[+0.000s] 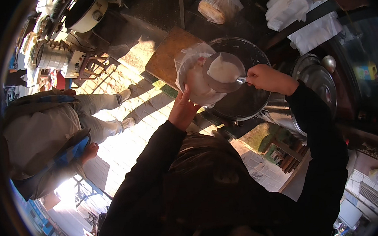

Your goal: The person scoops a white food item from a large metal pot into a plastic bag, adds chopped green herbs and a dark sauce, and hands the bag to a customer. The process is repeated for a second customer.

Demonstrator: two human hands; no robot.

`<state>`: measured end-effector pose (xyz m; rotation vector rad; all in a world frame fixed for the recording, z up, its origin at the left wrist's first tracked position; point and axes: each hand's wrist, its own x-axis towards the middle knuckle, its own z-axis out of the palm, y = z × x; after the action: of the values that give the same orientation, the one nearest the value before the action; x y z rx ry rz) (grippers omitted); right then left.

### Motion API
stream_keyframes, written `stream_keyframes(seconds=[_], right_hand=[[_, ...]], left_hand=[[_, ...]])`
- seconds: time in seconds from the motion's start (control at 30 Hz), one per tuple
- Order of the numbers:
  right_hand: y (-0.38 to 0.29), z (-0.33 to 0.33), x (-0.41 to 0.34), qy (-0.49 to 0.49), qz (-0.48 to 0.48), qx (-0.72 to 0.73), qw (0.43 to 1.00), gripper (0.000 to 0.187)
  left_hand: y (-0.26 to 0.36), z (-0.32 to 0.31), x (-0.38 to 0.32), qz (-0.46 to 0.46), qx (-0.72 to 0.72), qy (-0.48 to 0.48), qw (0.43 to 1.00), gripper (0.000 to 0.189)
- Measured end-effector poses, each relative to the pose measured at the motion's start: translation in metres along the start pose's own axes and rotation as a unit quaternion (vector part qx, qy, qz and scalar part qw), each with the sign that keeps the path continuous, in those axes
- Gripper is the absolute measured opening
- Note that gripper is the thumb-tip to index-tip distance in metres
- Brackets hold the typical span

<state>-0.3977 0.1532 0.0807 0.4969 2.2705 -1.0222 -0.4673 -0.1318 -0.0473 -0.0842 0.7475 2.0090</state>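
Note:
My left hand [184, 108] holds the near rim of a bowl [191, 80] lined with a clear plastic bag, with pale food inside. In my right hand [269, 80] is the handle of a round, shallow metal ladle [224, 72] holding a smooth white food. The ladle hangs over the bowl's right side and the left part of a large round pot [243, 106]. What the dark pot holds is hard to tell. A brown wooden board [169, 54] lies behind and left of the bowl.
A tied plastic bag of round flat food [213, 9] lies beyond the pot. White plastic bags [291, 9] hang at the back right. Metal lids [318, 84] stand right of my right forearm. A person [47, 133] stands at the left, near a pan [88, 15] and cooking equipment [55, 58].

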Motion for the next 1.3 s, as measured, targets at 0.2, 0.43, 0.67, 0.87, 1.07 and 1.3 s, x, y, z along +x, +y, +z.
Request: stream_keyframes(seconds=[0.2,0.43,0.67,0.87,1.07,1.3], right_hand=[[0.008,-0.017,-0.033,0.135,-0.043,-0.27,0.952,0.023],[0.128,0.058,0.109,0.091,0.217,0.199,0.952,0.016],[0.188,0.18,0.267,0.077,0.227,0.166,0.956,0.019],[0.206,0.194,0.302,0.1,0.219,0.074,0.968,0.022],[0.215,0.2,0.313,0.089,0.2,0.034,0.975,0.024],[0.245,0.204,0.313,0.013,0.048,0.03,0.998,0.028]], left_hand=[[-0.015,0.013,0.008,-0.052,-0.003,0.007,0.999,0.062],[0.017,-0.017,-0.032,0.034,-0.011,0.051,0.998,0.069],[0.072,-0.056,-0.098,0.15,0.014,0.213,0.965,0.067],[0.084,-0.076,-0.122,0.214,-0.071,0.265,0.938,0.063],[0.078,-0.083,-0.122,0.212,-0.087,0.274,0.934,0.07],[0.064,-0.072,-0.101,0.159,0.016,0.236,0.959,0.072]])
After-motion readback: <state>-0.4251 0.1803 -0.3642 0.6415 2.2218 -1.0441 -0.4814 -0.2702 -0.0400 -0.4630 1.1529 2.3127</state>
